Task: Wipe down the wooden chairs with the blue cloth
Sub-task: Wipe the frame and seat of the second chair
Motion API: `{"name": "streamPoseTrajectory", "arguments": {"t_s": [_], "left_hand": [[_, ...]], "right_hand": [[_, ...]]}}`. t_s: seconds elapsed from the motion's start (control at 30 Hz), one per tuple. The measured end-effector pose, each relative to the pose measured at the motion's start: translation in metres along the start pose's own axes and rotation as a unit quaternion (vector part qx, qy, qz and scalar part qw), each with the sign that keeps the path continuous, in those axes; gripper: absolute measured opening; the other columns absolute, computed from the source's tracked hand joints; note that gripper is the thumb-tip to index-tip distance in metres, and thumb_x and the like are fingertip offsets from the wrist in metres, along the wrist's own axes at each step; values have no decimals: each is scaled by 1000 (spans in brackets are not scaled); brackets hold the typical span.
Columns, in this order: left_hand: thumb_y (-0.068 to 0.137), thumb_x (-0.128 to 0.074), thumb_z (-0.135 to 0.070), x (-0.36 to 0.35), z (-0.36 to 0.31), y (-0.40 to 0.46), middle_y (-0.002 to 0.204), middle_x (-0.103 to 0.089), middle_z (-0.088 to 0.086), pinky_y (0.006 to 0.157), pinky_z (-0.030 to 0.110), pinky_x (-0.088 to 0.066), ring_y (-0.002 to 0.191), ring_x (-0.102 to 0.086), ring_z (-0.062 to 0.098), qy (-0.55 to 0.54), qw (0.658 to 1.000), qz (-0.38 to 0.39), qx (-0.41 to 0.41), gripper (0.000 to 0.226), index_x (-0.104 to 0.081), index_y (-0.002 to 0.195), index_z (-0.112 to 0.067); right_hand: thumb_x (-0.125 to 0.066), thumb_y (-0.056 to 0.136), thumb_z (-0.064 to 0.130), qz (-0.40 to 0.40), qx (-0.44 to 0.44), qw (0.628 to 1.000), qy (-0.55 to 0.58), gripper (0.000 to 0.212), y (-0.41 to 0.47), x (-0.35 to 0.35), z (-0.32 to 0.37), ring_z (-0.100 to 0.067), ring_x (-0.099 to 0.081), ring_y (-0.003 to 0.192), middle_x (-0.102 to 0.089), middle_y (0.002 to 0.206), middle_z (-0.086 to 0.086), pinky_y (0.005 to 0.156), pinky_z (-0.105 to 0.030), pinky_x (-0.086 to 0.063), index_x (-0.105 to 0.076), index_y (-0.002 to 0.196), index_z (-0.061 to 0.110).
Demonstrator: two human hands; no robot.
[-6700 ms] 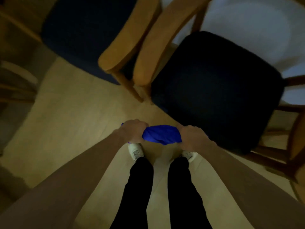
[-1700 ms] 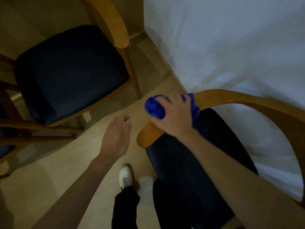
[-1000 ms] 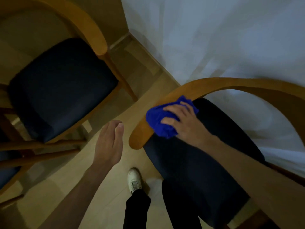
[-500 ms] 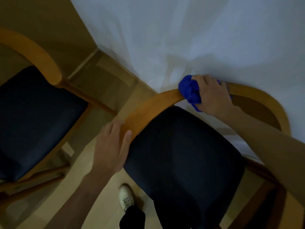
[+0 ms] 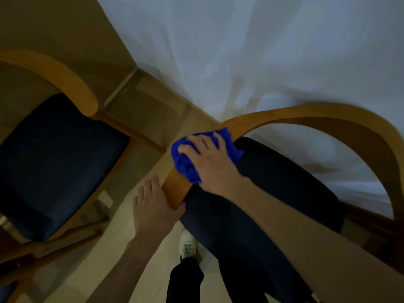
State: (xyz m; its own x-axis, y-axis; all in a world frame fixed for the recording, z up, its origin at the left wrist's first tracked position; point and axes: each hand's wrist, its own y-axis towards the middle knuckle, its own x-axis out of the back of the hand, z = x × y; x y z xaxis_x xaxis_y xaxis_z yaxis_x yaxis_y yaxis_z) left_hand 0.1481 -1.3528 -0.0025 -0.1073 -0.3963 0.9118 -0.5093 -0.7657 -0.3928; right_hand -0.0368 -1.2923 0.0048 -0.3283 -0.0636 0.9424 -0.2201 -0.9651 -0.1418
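A wooden chair with a dark seat stands right below me; its curved wooden armrest (image 5: pixel 306 115) arcs from the lower middle up to the right. My right hand (image 5: pixel 211 159) holds the bunched blue cloth (image 5: pixel 185 166) against the left stretch of that armrest, fingers spread over the cloth. My left hand (image 5: pixel 153 206) lies flat with straight fingers against the armrest's near tip (image 5: pixel 175 191). A second wooden chair (image 5: pixel 54 158) with a dark seat stands to the left, its armrest (image 5: pixel 65 79) curving above it.
A white curtain (image 5: pixel 262 51) hangs close behind the chair at the top right. Pale wooden floor (image 5: pixel 153 106) shows between the two chairs. My white shoe (image 5: pixel 187 246) and dark trouser leg stand at the bottom centre. A beige wall is at the upper left.
My right hand has slid the blue cloth back down the armrest from its far curve toward the near end. My left hand stays at the armrest's tip.
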Motion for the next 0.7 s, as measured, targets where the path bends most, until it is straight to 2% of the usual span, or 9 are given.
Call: {"name": "streamPoseTrajectory", "arguments": {"t_s": [0.07,0.13,0.23,0.4,0.6,0.7], "left_hand": [[67,-70,-63,-3,10,-6,114,-56,-2,92,37,-42,105,-53,20,-34,999,-10,-17,75,-46,124,-22],[65,-73,-57,-6,14,-6,105,-58,-5,91,35,-40,100,-56,18,-73,996,-21,-47,64,-52,115,-24],[62,-74,-54,-8,24,0,101,-60,-7,91,34,-36,98,-56,16,-112,989,-30,-88,62,-54,113,-25],[61,-65,-60,-10,36,5,102,-59,-10,100,37,-35,100,-55,13,-113,985,-22,-128,63,-52,113,-28],[61,-66,-61,-12,68,-2,108,-58,-12,104,38,-30,105,-53,11,-114,986,-14,-119,68,-47,119,-29],[60,-74,-58,-9,101,-10,111,-58,-10,105,39,-29,108,-53,13,-133,987,-8,-89,74,-46,122,-30]], "right_hand": [[-86,51,21,7,28,1000,9,102,-8,-13,31,-30,-27,137,-31,148,-5,116,-59,-13,-26,133,34],[-83,51,18,-10,33,999,17,98,-15,-24,51,-29,-28,135,-33,147,-5,115,-58,-13,-31,133,33],[-83,49,19,-27,18,999,12,98,-17,-25,60,-28,-30,134,-35,146,-4,115,-57,-13,-33,133,32],[-81,53,21,-13,-12,1000,1,94,-18,-21,69,-27,-30,136,-33,149,-2,116,-55,-13,-33,134,31],[-81,53,20,-6,-19,1000,15,93,-14,-30,101,-26,-29,137,-34,148,-1,116,-55,-14,-36,134,31],[-82,53,18,2,-5,1000,29,93,-4,-38,134,-26,-28,138,-33,148,-2,116,-56,-13,-35,133,33]]}}
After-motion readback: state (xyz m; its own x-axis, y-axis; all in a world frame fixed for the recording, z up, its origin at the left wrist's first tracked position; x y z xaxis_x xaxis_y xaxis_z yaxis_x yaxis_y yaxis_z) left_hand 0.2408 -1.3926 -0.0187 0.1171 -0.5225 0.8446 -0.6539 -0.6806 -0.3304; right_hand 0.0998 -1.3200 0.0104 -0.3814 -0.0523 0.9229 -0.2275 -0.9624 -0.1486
